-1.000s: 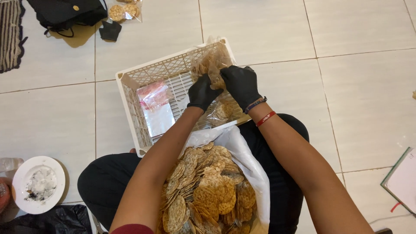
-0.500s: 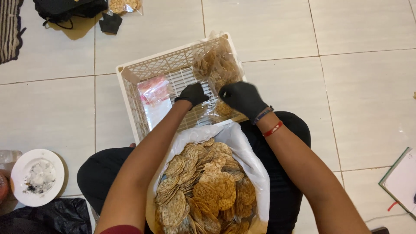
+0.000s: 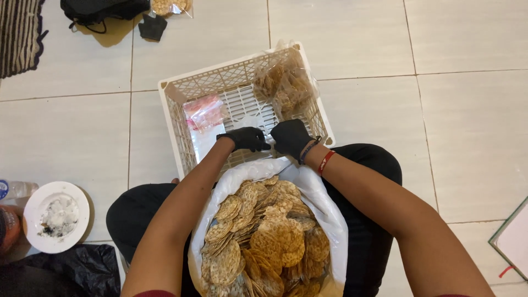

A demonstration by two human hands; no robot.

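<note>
Pale tiled floor [image 3: 451,137], with a white basket [image 3: 181,137] just beyond the knees. Left hand [image 3: 247,138] and right hand [image 3: 290,137], black-gloved, both pinching a thin clear bag [image 3: 254,121] inside the basket, perhaps to open it. Big sack of crackers [image 3: 264,236] on the lap, near for reach.

White plastic lattice crate [image 3: 181,118]: one
Clear filled bags of brown round crackers: two, one in the crate [image 3: 286,82], one at the top edge [image 3: 170,6]
Large white open sack of crackers [image 3: 324,203]: one
Black-gloved hands: two, left [image 3: 247,138], right [image 3: 291,137]
White round plate [image 3: 55,217]: one
</note>
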